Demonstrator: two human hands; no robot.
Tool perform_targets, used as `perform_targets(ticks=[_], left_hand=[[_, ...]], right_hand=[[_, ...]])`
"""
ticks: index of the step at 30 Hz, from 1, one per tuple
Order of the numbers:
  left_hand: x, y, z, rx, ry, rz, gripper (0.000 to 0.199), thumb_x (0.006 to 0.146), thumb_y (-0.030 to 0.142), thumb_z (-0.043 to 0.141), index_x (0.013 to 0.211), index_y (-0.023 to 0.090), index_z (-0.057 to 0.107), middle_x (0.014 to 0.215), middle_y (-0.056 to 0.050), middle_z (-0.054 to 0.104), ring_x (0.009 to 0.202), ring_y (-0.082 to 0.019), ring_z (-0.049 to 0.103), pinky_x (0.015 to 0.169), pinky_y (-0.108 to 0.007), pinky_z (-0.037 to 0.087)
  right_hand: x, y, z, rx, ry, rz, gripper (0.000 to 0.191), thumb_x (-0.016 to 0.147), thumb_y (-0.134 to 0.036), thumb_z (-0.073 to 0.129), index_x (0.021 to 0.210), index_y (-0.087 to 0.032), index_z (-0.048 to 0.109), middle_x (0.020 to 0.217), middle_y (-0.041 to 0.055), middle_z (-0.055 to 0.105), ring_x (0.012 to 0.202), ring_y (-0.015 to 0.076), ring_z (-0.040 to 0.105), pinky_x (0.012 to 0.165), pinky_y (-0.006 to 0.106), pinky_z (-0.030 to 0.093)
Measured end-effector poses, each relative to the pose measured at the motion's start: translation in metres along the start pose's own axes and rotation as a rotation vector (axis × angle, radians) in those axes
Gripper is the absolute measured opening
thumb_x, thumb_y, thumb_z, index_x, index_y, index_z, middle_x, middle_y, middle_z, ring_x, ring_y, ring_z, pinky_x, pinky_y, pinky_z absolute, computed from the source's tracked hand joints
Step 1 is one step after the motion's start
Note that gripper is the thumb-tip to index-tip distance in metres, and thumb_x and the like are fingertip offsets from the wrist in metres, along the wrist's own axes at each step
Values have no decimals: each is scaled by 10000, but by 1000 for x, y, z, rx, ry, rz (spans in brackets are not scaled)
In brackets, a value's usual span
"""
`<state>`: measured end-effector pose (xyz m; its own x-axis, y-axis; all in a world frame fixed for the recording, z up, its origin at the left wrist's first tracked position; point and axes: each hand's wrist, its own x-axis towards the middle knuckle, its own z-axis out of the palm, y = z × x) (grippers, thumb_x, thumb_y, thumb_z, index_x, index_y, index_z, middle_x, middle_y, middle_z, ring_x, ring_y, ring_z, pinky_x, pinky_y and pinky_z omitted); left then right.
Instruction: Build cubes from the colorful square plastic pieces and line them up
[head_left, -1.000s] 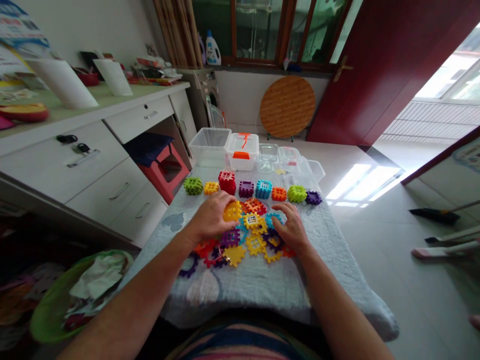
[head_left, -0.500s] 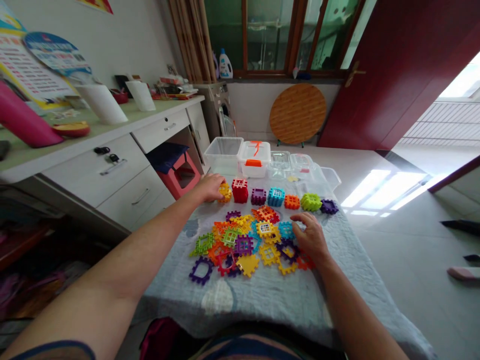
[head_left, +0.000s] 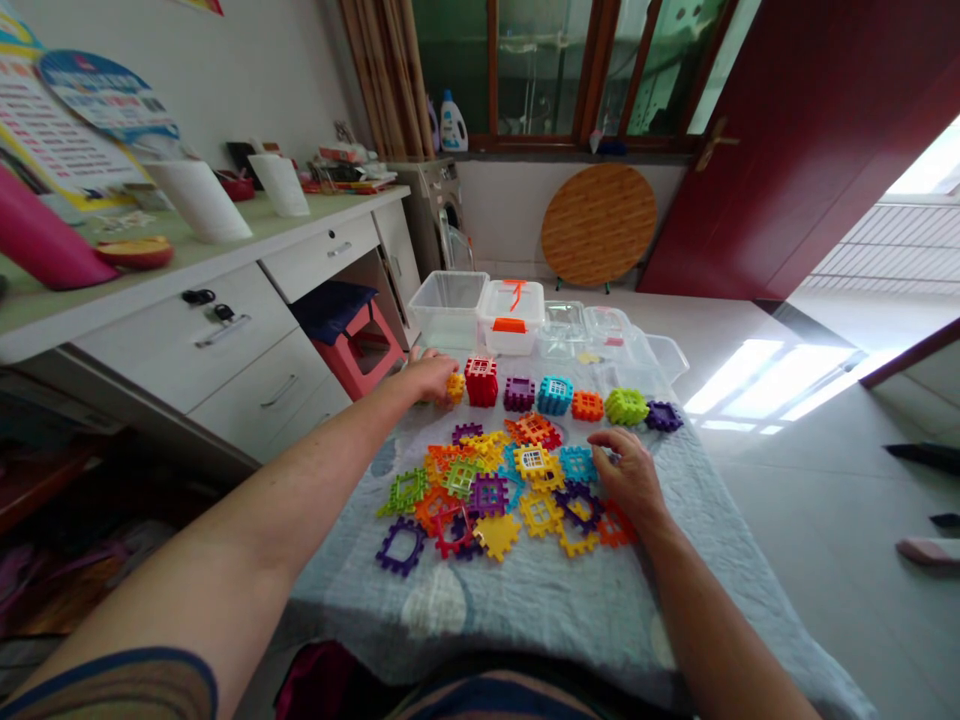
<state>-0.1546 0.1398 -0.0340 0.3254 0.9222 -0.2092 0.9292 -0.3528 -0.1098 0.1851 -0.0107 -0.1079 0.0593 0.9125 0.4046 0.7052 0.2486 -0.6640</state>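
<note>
My left hand point(head_left: 432, 378) is at the far left end of a row of stacked toy tiles, its fingers closed about the yellow building tiles point(head_left: 455, 388) and partly hiding them. To its right stands a red tile stack point(head_left: 481, 382). My right hand point(head_left: 631, 472) hovers or rests at the right side of a loose heap, fingers apart, beside a light blue tile point(head_left: 577, 463); I see nothing held in it. The heap mixes colours, among them a yellow tile point(head_left: 497, 537), a green tile point(head_left: 407, 491) and a dark purple tile point(head_left: 401, 546).
The row goes on with purple point(head_left: 519, 394), blue point(head_left: 555, 395), orange point(head_left: 587, 405), green point(head_left: 627, 406) and dark purple stacks point(head_left: 664, 416). Behind are a clear bin point(head_left: 448, 305), an orange-latched box point(head_left: 511, 330) and clear containers point(head_left: 562, 325) on the cloth-covered table point(head_left: 540, 610).
My left hand has shifted slightly right and now covers more of the yellow tiles. My right hand stays near the light blue tile, drawn back a little. The view has tilted slightly.
</note>
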Motion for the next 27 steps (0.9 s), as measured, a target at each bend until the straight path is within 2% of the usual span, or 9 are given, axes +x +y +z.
perform_targets(ticks=[5, 10, 13, 15, 17, 19, 22, 24, 27], left_hand=[[-1, 4, -9, 1, -63, 3, 488, 536, 409, 783, 989, 253, 695, 1094, -77, 692, 1191, -350, 479, 1053, -548, 232], [1, 6, -11, -16, -123, -19, 387, 547, 354, 770, 914, 241, 716, 965, -61, 718, 1090, -329, 545, 1037, -520, 270], [-1, 5, -10, 10, -73, -18, 486, 553, 388, 777, 1006, 228, 699, 1106, -99, 685, 1173, -359, 493, 1046, -544, 255], [-6, 5, -11, 16, -7, -20, 668, 539, 412, 796, 1161, 220, 645, 1292, -133, 595, 1281, -386, 397, 1066, -567, 228], [-17, 4, -13, 13, 62, -31, 853, 532, 425, 813, 1313, 209, 545, 1445, -159, 462, 1374, -406, 273, 1092, -586, 191], [-33, 6, -18, 28, 149, -41, 893, 566, 414, 808, 1372, 202, 487, 1497, -170, 395, 1417, -412, 193, 1114, -604, 141], [-65, 12, -24, 47, 343, -13, 690, 680, 346, 736, 1322, 200, 530, 1436, -164, 464, 1412, -401, 222, 1128, -601, 119], [-85, 19, -26, 1, 430, 32, 504, 766, 305, 647, 1253, 197, 578, 1353, -149, 541, 1364, -374, 326, 1119, -560, 204], [-104, 34, -19, -149, 383, 122, 308, 852, 263, 516, 1127, 196, 635, 1186, -115, 647, 1175, -295, 537, 1041, -459, 369]], right_hand=[[0, -1, -1, 3, 10, -3, 158, 785, -264, 537, 796, -214, 687, 851, 65, 693, 836, 233, 602, 806, 382, 465], [0, -1, -1, 11, 8, 10, 170, 780, -266, 531, 795, -207, 689, 834, 66, 692, 821, 231, 608, 795, 379, 471], [1, -1, -1, 10, 5, 10, 169, 770, -262, 529, 790, -205, 687, 816, 62, 685, 806, 227, 604, 788, 374, 474], [1, 0, 0, 10, 4, 7, 170, 766, -259, 525, 782, -203, 685, 805, 61, 681, 790, 223, 601, 777, 370, 476], [2, 0, 0, 13, 0, 3, 171, 766, -255, 521, 782, -204, 684, 806, 60, 682, 777, 218, 598, 772, 366, 477], [2, 0, 0, 10, -6, 0, 169, 766, -254, 521, 781, -207, 683, 808, 58, 683, 773, 216, 596, 774, 366, 477], [2, 0, 1, 4, -8, -4, 166, 761, -259, 522, 766, -209, 681, 799, 59, 681, 782, 222, 600, 778, 371, 477], [2, 0, 1, 4, -10, -5, 168, 760, -262, 519, 759, -210, 679, 797, 61, 682, 791, 226, 606, 775, 372, 479], [1, 1, 2, 8, -18, -5, 170, 763, -259, 515, 762, -216, 680, 809, 58, 688, 806, 228, 614, 779, 371, 481]])
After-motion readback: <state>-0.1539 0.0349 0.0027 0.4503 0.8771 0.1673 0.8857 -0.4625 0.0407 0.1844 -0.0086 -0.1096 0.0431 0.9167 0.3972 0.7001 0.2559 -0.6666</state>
